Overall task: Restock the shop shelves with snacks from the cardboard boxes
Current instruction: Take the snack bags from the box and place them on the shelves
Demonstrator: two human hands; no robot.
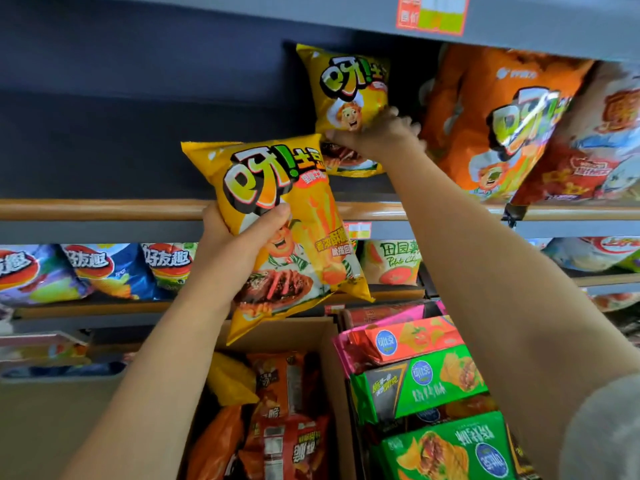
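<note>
Two yellow bags [277, 216] [346, 95] gripped; right hand [377, 133] blurred, fingertips hidden.

"Potato Chips" on green-lettered bag [393, 259]

- A red price label [433, 13] with white and green patches is sticking to the front edge of the top shelf [554, 32]; its print is blurred.
- A smaller red label [360, 230] is sitting on the edge of the shelf below, partly hidden.
- A dark blue back panel [138, 98] is filling the space behind the upper shelf.
- An orange-brown rail [104, 209] is running along that shelf's front.
- Blue chip bags [100, 268] are leaning in a row lower left.
</note>
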